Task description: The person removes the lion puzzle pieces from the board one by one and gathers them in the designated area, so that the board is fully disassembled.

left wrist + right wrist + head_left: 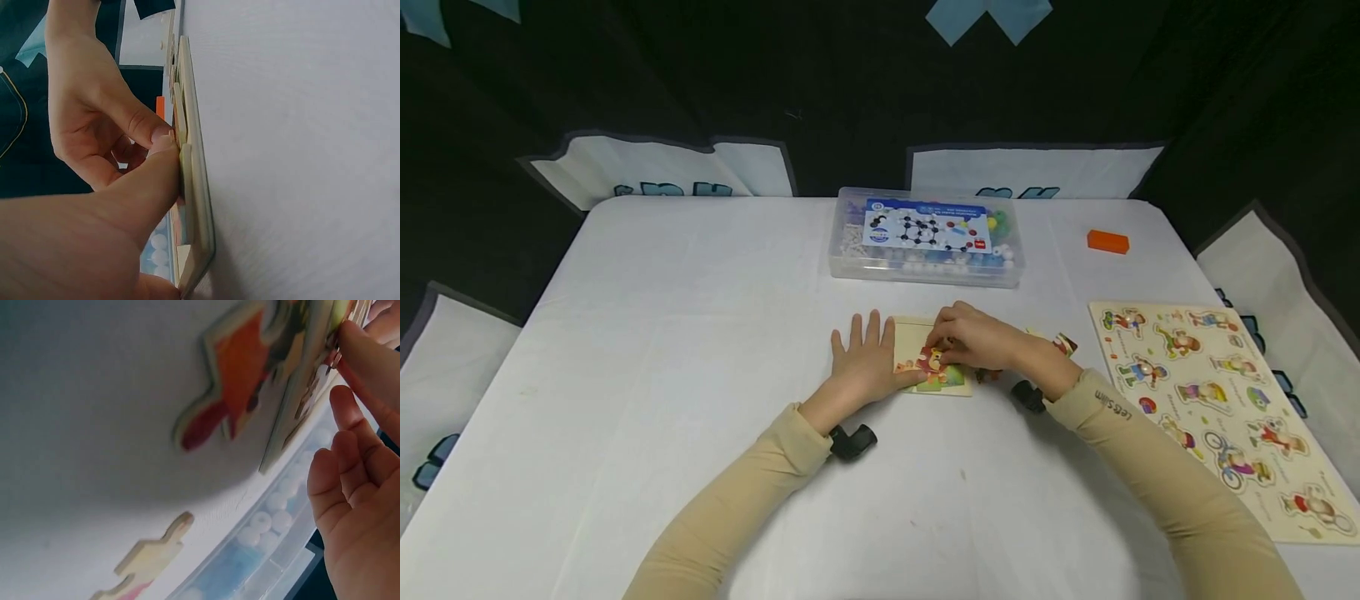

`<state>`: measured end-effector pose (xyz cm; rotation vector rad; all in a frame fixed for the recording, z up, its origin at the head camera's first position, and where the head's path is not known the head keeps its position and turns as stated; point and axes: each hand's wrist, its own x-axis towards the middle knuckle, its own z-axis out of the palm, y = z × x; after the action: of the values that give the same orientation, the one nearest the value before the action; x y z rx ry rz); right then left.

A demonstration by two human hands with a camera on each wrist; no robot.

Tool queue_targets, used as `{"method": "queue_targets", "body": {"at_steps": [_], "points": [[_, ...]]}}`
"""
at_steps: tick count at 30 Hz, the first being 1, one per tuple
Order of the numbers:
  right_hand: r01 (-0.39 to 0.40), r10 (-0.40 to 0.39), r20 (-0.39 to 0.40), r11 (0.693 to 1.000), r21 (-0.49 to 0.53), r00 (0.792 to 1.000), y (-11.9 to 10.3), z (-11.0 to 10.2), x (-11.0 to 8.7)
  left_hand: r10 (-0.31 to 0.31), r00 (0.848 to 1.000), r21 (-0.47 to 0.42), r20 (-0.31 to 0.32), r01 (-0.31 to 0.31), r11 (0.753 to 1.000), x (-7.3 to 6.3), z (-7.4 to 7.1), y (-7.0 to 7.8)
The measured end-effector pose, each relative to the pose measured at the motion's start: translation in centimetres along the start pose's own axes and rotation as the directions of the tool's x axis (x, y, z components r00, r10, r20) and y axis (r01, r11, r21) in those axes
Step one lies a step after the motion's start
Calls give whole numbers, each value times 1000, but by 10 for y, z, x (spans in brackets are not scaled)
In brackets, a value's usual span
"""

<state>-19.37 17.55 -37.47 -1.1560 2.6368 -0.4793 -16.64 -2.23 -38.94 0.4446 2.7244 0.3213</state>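
Observation:
A small wooden jigsaw tray (912, 332) lies on the table with several joined picture pieces (934, 381) in its lower part. My left hand (861, 369) rests at the tray's left side, fingers straight and spread, its thumb pressing on the pieces. The right hand (977, 337) leans over the tray from the right and pinches a red jigsaw piece (930, 357) with curled fingers. In the left wrist view, both thumbs meet at the pieces, which sit slightly above the tray's rim. Loose jigsaw pieces (234, 369) lie beside the tray, partly under the right hand.
Behind the tray stands a clear plastic box (850, 268) of molecular model parts. An orange block (1108, 242) lies at the back right. A large picture puzzle board (1217, 421) covers the table's right side. Another loose piece (1064, 344) lies past the right wrist.

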Motion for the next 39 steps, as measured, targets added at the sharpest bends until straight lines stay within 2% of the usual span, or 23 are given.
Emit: {"method": "queue_targets", "body": {"at_steps": [4, 9, 14, 18, 24, 33, 39], "points": [[-21, 21, -11, 1000, -10, 1000, 2, -2, -4, -4, 1000, -2, 15, 4, 1000, 0, 0, 0], [-57, 60, -52, 997, 51, 997, 6, -17, -19, -3, 1000, 3, 4, 3, 1000, -1, 0, 0], [-152, 160, -60, 982, 114, 985, 20, -29, -50, 4, 1000, -17, -9, -5, 1000, -2, -1, 1], [-211, 222, -51, 964, 159, 974, 32, -30, -77, -1, 1000, -21, -9, 1, 1000, -2, 0, 0], [-240, 247, -16, 953, 184, 969, 38, -21, -102, -3, 1000, -20, -5, 3, 1000, -1, 1, 0], [-224, 224, 5, 968, 114, 974, 38, -17, -103, -12, 1000, -20, -1, 12, 1000, 1, 2, 1], [-195, 201, -40, 975, 109, 979, 32, -21, -82, -14, 1000, -9, 19, 14, 1000, 1, 0, 1]]}}
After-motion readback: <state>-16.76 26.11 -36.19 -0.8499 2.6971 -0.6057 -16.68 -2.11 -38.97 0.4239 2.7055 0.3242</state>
